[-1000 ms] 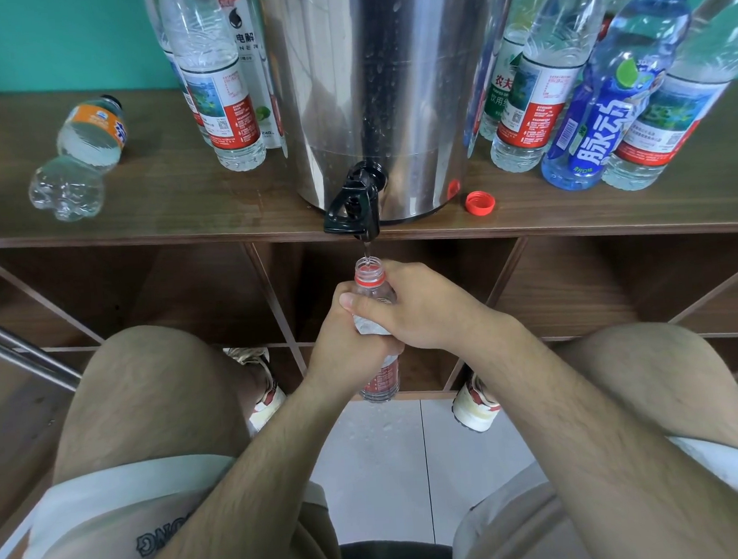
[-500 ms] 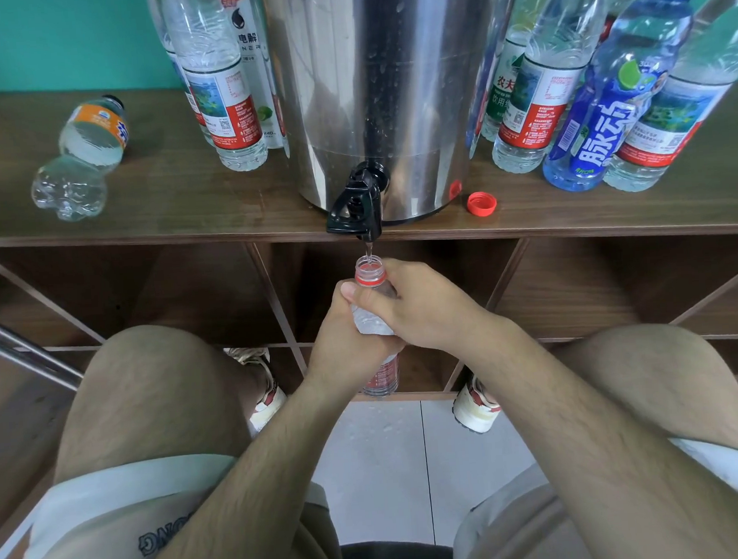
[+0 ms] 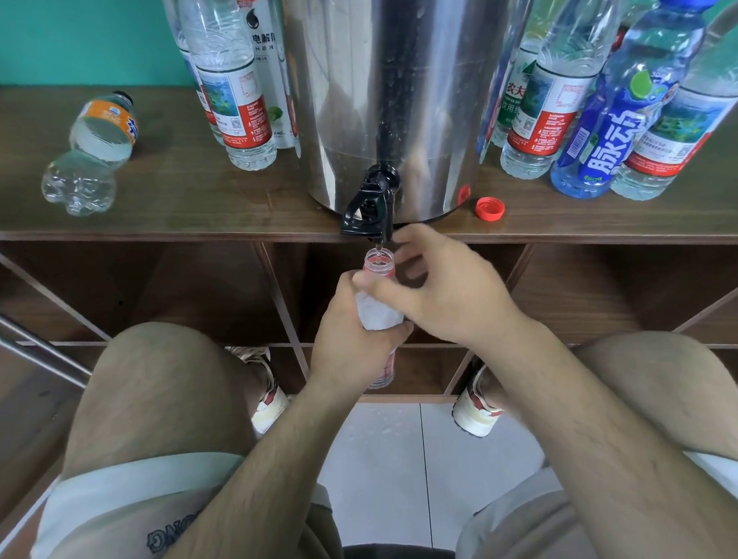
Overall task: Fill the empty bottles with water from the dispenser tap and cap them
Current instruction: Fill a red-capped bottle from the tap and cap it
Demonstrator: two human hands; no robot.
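Left hand (image 3: 350,346) grips a bottle (image 3: 380,313), the tap (image 3: 368,205) at its 12 o'clock; right hand (image 3: 451,295) hovers loose-fingered, apparently empty. A late shut-off could overflow it.

Teal wall (image 3: 57,34), wooden shelf (image 3: 178,196), tiled floor (image 3: 384,461)

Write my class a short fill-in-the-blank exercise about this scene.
The left hand grips a bottle under the black ___ of the dispenser.
The loose cap on the shelf is coloured ___.
The orange-label bottle lies on its ___.
Missing: tap; red; side.
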